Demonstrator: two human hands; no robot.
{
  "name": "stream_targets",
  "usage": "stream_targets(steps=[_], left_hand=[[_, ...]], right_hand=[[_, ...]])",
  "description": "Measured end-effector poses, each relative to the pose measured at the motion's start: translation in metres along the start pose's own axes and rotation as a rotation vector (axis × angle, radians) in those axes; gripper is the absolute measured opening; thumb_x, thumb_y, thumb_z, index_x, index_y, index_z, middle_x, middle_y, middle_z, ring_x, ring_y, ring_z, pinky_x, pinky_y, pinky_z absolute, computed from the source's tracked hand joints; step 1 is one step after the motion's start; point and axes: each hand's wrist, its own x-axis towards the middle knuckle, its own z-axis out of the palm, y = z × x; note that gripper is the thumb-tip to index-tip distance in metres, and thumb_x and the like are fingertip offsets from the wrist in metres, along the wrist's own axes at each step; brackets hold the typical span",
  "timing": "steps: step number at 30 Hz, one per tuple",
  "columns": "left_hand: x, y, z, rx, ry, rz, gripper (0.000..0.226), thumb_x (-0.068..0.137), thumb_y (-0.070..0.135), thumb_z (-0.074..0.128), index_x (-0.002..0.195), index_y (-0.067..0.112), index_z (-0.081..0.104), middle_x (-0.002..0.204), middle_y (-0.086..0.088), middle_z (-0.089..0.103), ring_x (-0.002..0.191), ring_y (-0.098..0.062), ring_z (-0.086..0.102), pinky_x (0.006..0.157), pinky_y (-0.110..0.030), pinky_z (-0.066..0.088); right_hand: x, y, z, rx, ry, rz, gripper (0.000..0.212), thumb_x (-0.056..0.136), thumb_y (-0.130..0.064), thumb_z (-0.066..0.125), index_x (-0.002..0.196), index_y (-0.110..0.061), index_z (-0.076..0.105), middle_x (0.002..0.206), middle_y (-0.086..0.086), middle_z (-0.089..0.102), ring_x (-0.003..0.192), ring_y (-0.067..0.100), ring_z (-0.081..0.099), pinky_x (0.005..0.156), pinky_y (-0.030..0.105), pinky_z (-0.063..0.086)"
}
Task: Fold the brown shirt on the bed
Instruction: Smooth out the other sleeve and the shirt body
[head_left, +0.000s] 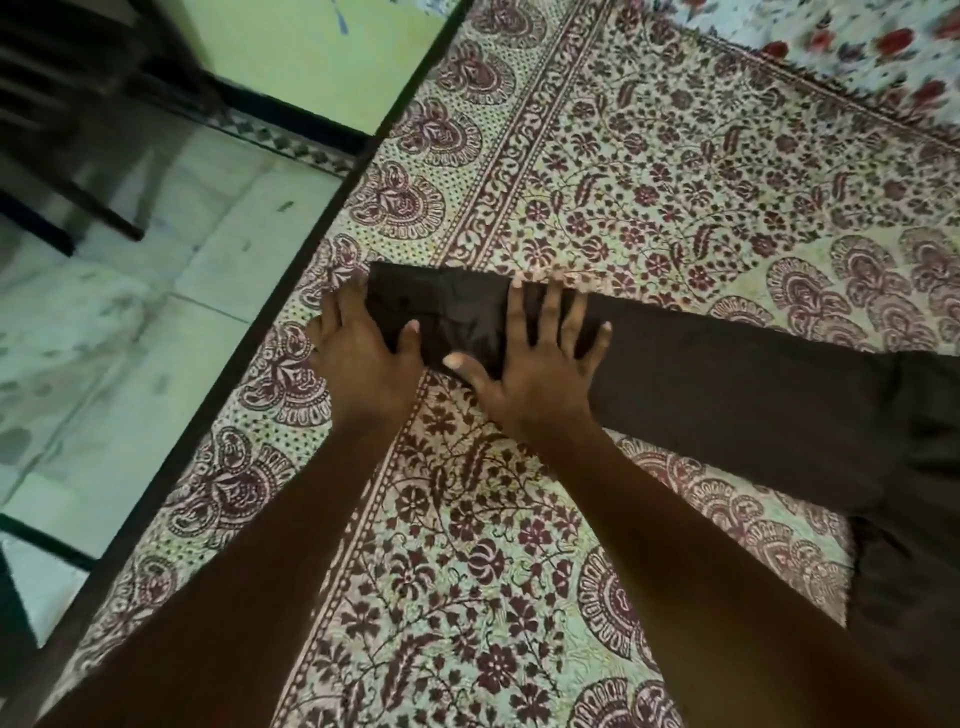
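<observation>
**Both hands flat on the sleeve end of the brown shirt**

Brown shirt (727, 395): dark, matte woven cloth, lying flat on the bed. One long sleeve stretches out as a tapering band from the body of the garment at the right edge of view toward the left side of the bed. Long axis of the sleeve runs roughly left to right, tilted slightly, with the cuff end pointing left toward the bed's edge. The cuff end looks doubled over on itself, with faint creases and a slight sheen; exact layering cannot be told.

Left hand (358, 353): open, fingers spread, palm down at the very end of the sleeve, thumb lying on the cloth, the other fingers along the cuff's outer edge. Not clamped on anything.

Right hand (540, 358): open, fingers splayed apart and pressed flat on the sleeve just right of the left hand, thumb pointing toward it. The two hands sit near each other but apart. Both bare forearms reach in from the bottom of view and cover part of the bedspread.

Bedspread (649, 171): cream cotton-like cloth, block-printed with maroon flowers, vines and paisley borders. A second floral sheet (857, 41), pale with red blooms, shows at top right.

Bed frame (291, 291): dark straight rail running diagonally. Beyond it, pale tiled floor (156, 322) and dark chair legs (78, 208), blurred.
</observation>
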Motion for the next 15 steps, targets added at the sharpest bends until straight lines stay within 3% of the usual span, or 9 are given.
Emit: stream_targets(steps=[3, 5, 7, 11, 13, 15], left_hand=[[0.019, 0.008, -0.007, -0.102, -0.014, -0.171, 0.052, 0.079, 0.021, 0.082, 0.124, 0.008, 0.062, 0.120, -0.015, 0.069, 0.115, -0.035, 0.064, 0.093, -0.041, 0.052], [0.030, 0.011, -0.015, -0.136, -0.062, -0.253, 0.038, 0.078, 0.023, 0.084, 0.112, 0.010, 0.073, 0.106, -0.011, 0.075, 0.100, -0.029, 0.072, 0.083, -0.031, 0.055], [0.036, 0.016, -0.024, -0.187, -0.100, -0.253, 0.025, 0.080, 0.018, 0.081, 0.103, 0.011, 0.077, 0.096, -0.006, 0.075, 0.090, -0.024, 0.072, 0.081, -0.030, 0.056], [0.042, 0.016, -0.030, -0.292, -0.088, -0.324, 0.020, 0.082, 0.006, 0.076, 0.101, 0.010, 0.076, 0.097, -0.007, 0.074, 0.096, -0.024, 0.072, 0.092, -0.036, 0.059], [0.040, 0.015, -0.031, -0.401, -0.102, -0.324, 0.023, 0.083, 0.002, 0.073, 0.106, 0.006, 0.075, 0.095, -0.005, 0.074, 0.094, -0.022, 0.074, 0.089, -0.035, 0.060], [0.033, 0.019, -0.038, -0.601, -0.132, -0.282, 0.026, 0.086, -0.002, 0.071, 0.111, 0.004, 0.075, 0.095, -0.006, 0.076, 0.087, -0.016, 0.075, 0.080, -0.028, 0.061]], right_hand=[[0.004, -0.016, 0.005, -0.037, -0.032, -0.219, 0.120, 0.076, -0.095, -0.003, 0.166, -0.017, 0.000, 0.172, 0.016, -0.012, 0.157, 0.039, -0.018, 0.119, 0.072, -0.010], [0.016, -0.021, 0.001, -0.042, -0.056, -0.351, 0.116, 0.081, -0.094, 0.010, 0.166, -0.016, 0.000, 0.173, 0.013, -0.009, 0.158, 0.035, -0.016, 0.119, 0.072, -0.007], [0.024, -0.024, -0.004, -0.034, -0.067, -0.355, 0.116, 0.081, -0.094, 0.020, 0.166, -0.018, -0.002, 0.174, 0.009, -0.010, 0.158, 0.033, -0.016, 0.120, 0.070, -0.008], [0.019, -0.041, 0.004, -0.040, -0.046, -0.407, 0.124, 0.079, -0.096, 0.032, 0.165, -0.014, -0.003, 0.174, 0.008, -0.010, 0.159, 0.031, -0.015, 0.122, 0.069, -0.006], [0.018, -0.049, 0.005, 0.023, -0.058, -0.395, 0.118, 0.084, -0.090, 0.038, 0.165, -0.015, -0.003, 0.174, 0.005, -0.006, 0.160, 0.027, -0.013, 0.122, 0.064, -0.005], [0.023, -0.054, -0.001, 0.152, -0.064, -0.311, 0.101, 0.095, -0.072, 0.046, 0.166, -0.016, 0.000, 0.174, 0.005, 0.005, 0.161, 0.025, -0.001, 0.125, 0.060, 0.000]])
